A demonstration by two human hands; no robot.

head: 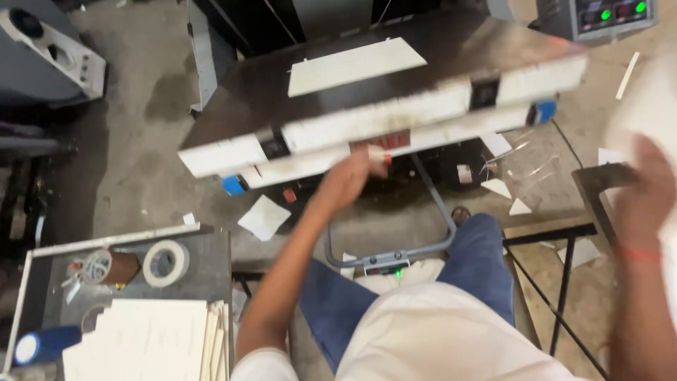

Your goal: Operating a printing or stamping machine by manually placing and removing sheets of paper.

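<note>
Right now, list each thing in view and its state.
Left hand: at the front edge of the machine table, blurred.
Right hand: raised at a white sheet, blurred.
Paper stack: lying flat.
Tape roll: lying flat.
Foot pedal: green light on.
Panel lights: green, on.

A single head-worn camera looks steeply down from just above the dark machine table (240,99), close in, with the floor showing below its front edge.

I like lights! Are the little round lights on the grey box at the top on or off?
On. Two round lights on the grey control box glow bright green; the darker red ones between them look unlit.
</note>
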